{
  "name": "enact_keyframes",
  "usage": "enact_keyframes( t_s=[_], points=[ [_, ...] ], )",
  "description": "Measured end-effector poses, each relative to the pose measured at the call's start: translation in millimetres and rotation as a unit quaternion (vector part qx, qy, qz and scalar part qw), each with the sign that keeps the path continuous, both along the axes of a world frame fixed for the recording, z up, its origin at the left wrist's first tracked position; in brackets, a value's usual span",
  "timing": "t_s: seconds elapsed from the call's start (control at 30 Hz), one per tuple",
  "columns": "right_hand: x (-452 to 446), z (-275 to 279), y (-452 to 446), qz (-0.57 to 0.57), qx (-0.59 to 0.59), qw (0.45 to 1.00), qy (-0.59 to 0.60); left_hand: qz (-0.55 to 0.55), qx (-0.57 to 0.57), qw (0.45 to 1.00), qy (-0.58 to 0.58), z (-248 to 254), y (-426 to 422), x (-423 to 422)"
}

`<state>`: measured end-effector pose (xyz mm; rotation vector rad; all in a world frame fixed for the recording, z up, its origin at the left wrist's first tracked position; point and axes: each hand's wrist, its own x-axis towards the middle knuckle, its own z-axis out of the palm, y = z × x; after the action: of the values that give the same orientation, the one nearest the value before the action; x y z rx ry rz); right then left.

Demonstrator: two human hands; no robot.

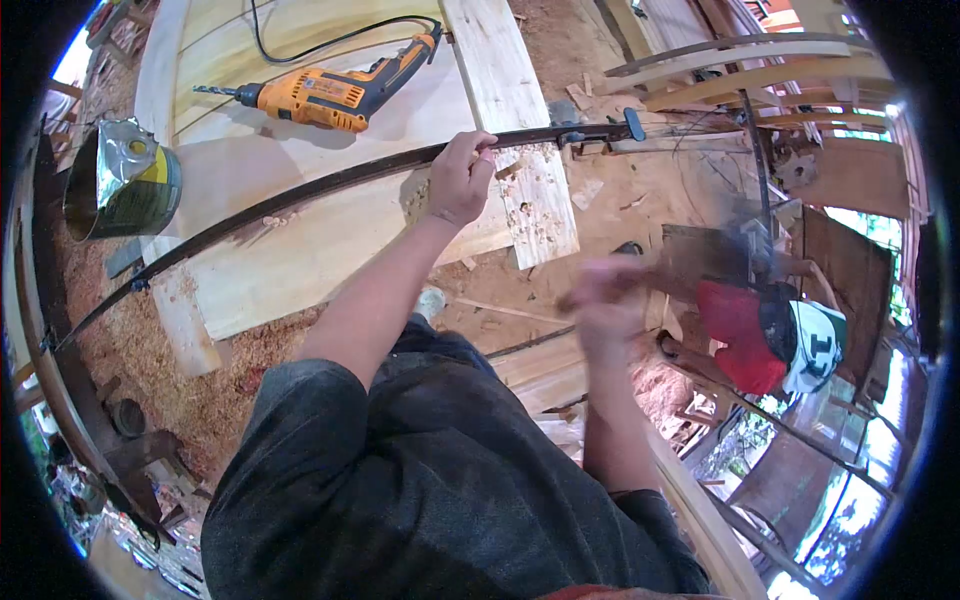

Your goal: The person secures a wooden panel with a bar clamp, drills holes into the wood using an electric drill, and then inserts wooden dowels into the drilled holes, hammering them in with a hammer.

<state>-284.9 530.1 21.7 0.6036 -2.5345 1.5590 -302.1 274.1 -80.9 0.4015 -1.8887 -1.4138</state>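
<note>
A long dark bar clamp [330, 190] lies across a pale wooden panel [300, 280], and its right end, with a blue-grey jaw, reaches past the panel's edge. My left hand [463, 180] is closed round the bar near the right-hand board of the panel. Wood shavings [530, 195] lie on that board beside the hand. Off the panel to the right, my right hand [605, 290] is smeared by motion, so its fingers and anything in them cannot be made out. An orange and black power drill [320, 95] with a bit fitted rests on the panel beyond the bar.
At the left stands an open, cut metal can [125, 185]. Sawdust [240, 380] covers the ground below the panel. The drill's black cord [340, 38] loops over the far boards. Another person [750, 330] in red is at the right, near stacked timber strips [770, 75].
</note>
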Motion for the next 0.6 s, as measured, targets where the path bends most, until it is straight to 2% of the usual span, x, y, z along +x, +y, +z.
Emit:
enact_keyframes(
  t_s=[0.03, 0.07, 0.1, 0.2, 0.23, 0.27, 0.3, 0.33, 0.37, 0.4, 0.47, 0.5, 0.53, 0.57, 0.6],
  points=[
    [7, -5, -6, -0.023, 0.116, 0.982, -0.150, 0.010, 0.002, 1.000, 0.015, -3, 2, 0],
    [15, -10, -12, -0.017, 0.259, 0.923, -0.285, 0.000, 0.019, 1.000, 0.011, -3, 6, 4],
    [15, -27, -8, -0.007, 0.272, 0.897, -0.349, -0.007, 0.032, 0.999, 0.008, -2, 6, 5],
    [11, 81, -45, -0.062, 0.162, 0.931, -0.323, -0.015, 0.034, 0.999, -0.002, -3, 9, 13],
    [10, 112, -51, -0.076, 0.110, 0.971, -0.200, -0.012, 0.019, 1.000, 0.010, -1, 1, 3],
    [1, 128, -39, -0.083, 0.012, 0.964, -0.251, -0.011, 0.039, 0.999, -0.002, -3, 3, 2],
    [-4, 147, -39, 0.006, -0.106, 0.985, -0.136, -0.029, 0.035, 0.999, -0.017, 4, 6, 11],
    [-8, 166, -42, 0.095, -0.219, 0.971, -0.019, -0.046, 0.034, 0.998, -0.032, 14, 8, 23],
    [-9, 180, -47, 0.145, -0.267, 0.953, -0.009, -0.060, 0.033, 0.997, -0.046, 26, 10, 35],
    [-16, 163, -41, 0.169, -0.296, 0.939, -0.049, -0.109, 0.045, 0.990, -0.071, 40, 17, 54],
    [-22, 58, 0, 0.147, -0.053, 0.986, 0.057, -0.213, 0.107, 0.965, -0.110, 49, 40, 103],
    [-23, 9, 15, 0.111, 0.099, 0.989, 0.000, -0.266, 0.150, 0.945, -0.117, 47, 48, 122],
    [-24, -39, 29, 0.095, 0.265, 0.959, -0.046, -0.270, 0.186, 0.925, -0.192, 32, 59, 138],
    [-28, -57, 27, 0.096, 0.299, 0.901, -0.300, -0.268, 0.221, 0.900, -0.264, 5, 70, 145],
    [-40, -51, 24, 0.092, 0.304, 0.897, -0.309, -0.226, 0.338, 0.862, -0.305, -20, 76, 148]
  ],
)
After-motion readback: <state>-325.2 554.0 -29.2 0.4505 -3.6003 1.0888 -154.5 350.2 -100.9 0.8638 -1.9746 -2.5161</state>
